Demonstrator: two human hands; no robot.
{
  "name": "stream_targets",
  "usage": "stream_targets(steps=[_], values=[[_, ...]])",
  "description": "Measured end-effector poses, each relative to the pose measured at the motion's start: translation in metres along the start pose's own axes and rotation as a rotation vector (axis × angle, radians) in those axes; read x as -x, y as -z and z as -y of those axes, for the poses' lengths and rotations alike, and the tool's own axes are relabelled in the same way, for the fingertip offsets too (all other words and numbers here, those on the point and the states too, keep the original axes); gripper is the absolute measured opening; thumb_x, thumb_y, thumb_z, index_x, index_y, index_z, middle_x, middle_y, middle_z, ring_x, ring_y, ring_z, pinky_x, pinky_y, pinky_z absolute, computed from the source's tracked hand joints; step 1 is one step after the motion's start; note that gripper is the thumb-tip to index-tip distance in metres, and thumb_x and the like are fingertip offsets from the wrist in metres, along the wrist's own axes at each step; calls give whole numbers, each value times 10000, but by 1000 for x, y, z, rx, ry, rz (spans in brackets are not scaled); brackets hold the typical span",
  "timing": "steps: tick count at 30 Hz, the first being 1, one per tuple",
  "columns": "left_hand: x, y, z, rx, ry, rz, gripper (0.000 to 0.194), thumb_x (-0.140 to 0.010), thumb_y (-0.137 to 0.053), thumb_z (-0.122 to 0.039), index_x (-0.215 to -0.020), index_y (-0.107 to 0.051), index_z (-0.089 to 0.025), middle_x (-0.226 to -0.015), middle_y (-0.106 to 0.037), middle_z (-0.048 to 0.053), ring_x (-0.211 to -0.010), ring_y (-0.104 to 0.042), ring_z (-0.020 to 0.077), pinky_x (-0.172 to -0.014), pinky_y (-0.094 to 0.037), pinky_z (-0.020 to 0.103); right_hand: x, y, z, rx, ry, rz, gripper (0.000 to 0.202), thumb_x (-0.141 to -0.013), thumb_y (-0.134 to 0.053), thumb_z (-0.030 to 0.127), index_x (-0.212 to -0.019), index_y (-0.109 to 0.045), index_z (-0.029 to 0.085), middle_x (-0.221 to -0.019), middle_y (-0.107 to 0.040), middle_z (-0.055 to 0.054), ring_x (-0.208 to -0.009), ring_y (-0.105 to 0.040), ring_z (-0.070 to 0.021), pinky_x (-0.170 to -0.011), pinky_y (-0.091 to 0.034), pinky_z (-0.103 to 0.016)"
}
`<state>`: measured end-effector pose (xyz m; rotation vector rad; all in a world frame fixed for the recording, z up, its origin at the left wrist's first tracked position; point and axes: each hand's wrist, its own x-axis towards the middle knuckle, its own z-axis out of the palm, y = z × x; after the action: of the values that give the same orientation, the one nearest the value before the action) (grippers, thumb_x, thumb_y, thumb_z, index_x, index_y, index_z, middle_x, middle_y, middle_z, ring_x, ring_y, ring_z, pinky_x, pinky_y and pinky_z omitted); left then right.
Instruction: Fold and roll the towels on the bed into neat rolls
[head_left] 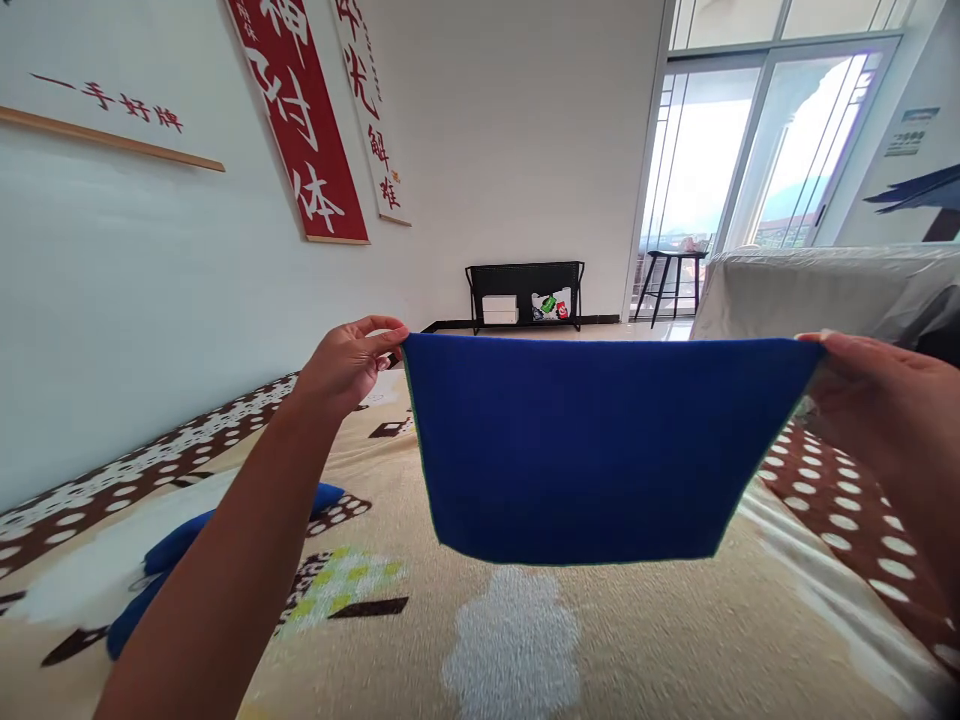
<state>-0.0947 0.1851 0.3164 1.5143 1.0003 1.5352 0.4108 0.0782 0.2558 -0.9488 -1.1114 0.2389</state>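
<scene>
A blue cloth (607, 450) with thin green edging hangs stretched out in front of me, above the bed. My left hand (349, 362) pinches its upper left corner between thumb and fingers. At the upper right corner, my right hand (874, 385) grips it the same way. The top edge runs nearly straight between the two hands, and the lower edge hangs free. More blue cloth (176, 543) lies on the bed at the left, partly hidden behind my left forearm.
A patterned blanket (375, 660) in beige and brown covers the bed below. Beyond it stand a black rack (525, 292) with boxes, a dark stool (675, 280) and a plastic-covered piece of furniture (817, 290). Red and white scrolls (304, 130) hang on the wall.
</scene>
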Motion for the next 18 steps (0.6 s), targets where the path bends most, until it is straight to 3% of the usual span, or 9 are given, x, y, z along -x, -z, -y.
stream_targets(steps=[4,8,12,15,18], values=[[5,6,6,-56,-2,-49,375,-576,-896,-334,-834,-685,-163,-738,-627,7,-627,-514,100,-557,-301,237,-18,-15,-26,-144,-230,47,603,-796,-762,236,-1261,-558,-89,-1269,-578,-320,-931,-686,-132,-852,-474,-265],[-8,5,43,-75,37,-99,385,-548,-892,-380,-791,-694,-158,-642,-586,-5,-568,-455,97,-521,-258,248,-29,-35,-55,-113,-330,164,674,-829,-711,285,-1316,-483,-121,-1248,-566,-352,-790,-687,-89,-785,-477,-274],[-29,-5,75,-81,41,-171,396,-492,-893,-391,-725,-668,-162,-622,-578,-14,-548,-432,92,-521,-259,247,-38,-54,-70,-103,-356,208,720,-841,-684,322,-1341,-438,-134,-1252,-561,-347,-789,-678,-71,-781,-461,-251],[-35,-8,75,-81,-6,-199,383,-533,-868,-407,-773,-667,-186,-675,-596,-24,-584,-466,91,-556,-306,235,-41,-55,-68,-111,-326,197,710,-854,-671,349,-1378,-437,-70,-1273,-578,-288,-842,-665,-56,-811,-444,-233],[-13,-1,68,-109,-19,-185,355,-615,-833,-432,-853,-685,-215,-711,-620,-29,-636,-519,103,-599,-358,225,-27,-39,-69,-84,-331,192,679,-836,-700,379,-1377,-496,23,-1138,-678,-179,-830,-660,-70,-777,-449,-228]])
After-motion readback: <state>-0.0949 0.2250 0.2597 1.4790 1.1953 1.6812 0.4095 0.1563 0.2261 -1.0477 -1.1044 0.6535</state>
